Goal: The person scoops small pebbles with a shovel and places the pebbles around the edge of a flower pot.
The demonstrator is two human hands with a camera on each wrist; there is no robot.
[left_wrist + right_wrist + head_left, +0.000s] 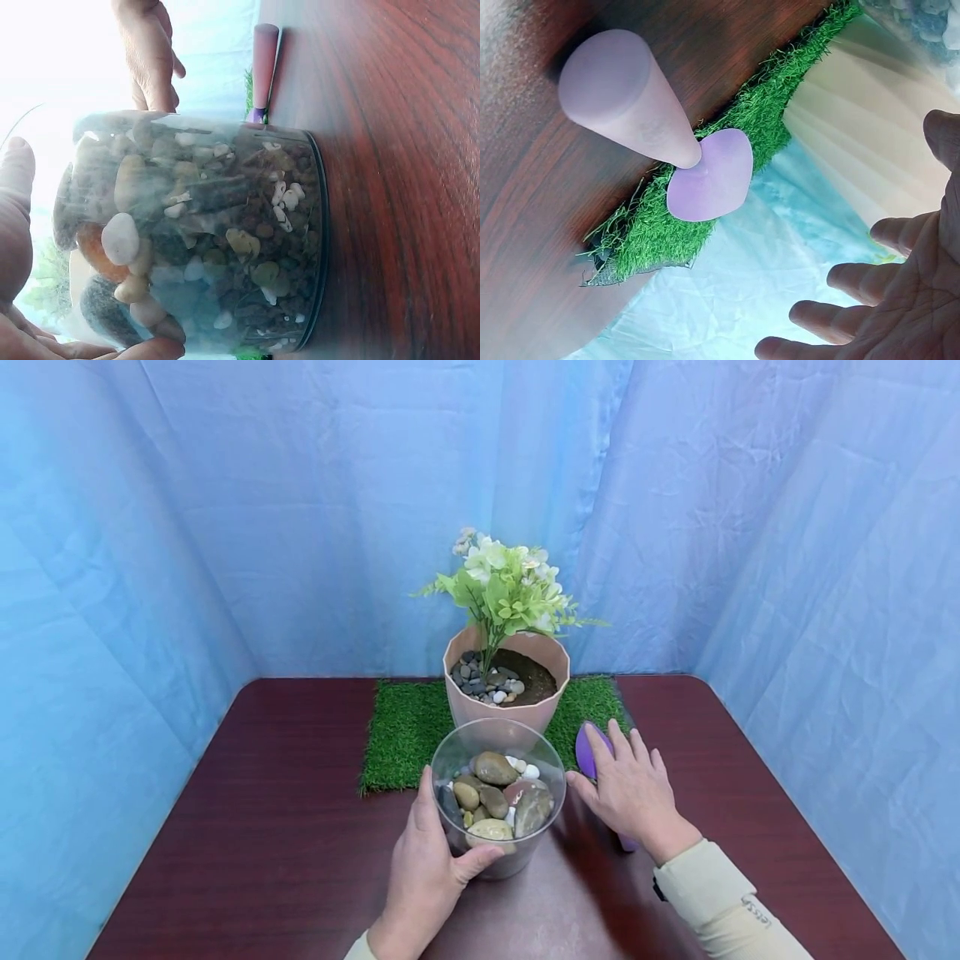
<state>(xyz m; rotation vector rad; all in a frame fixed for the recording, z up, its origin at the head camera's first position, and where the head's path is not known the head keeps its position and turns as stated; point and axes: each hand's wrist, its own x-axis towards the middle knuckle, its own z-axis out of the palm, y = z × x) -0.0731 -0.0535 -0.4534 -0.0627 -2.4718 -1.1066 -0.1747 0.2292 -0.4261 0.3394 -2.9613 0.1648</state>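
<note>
A clear plastic container (513, 862) filled with stones and pebbles stands upright on the table near its front. My left hand (423, 864) grips it at the left side, thumb at the front and fingers around the wall. In the left wrist view large stones lie on top and smaller gravel (292, 259) fills the bottom. To the right, my right hand (637, 789) hovers with spread, straight fingers and holds nothing. Below it lies a purple trowel (588, 752), partly hidden in the head view; its thick handle (630, 97) shows in the right wrist view.
Behind the container stands a pale pink pot (504, 717) with soil, small pebbles and a white-flowered plant (513, 589). It rests on a green grass mat (405, 731). Blue curtains (337, 527) hang around the dark red table (285, 827).
</note>
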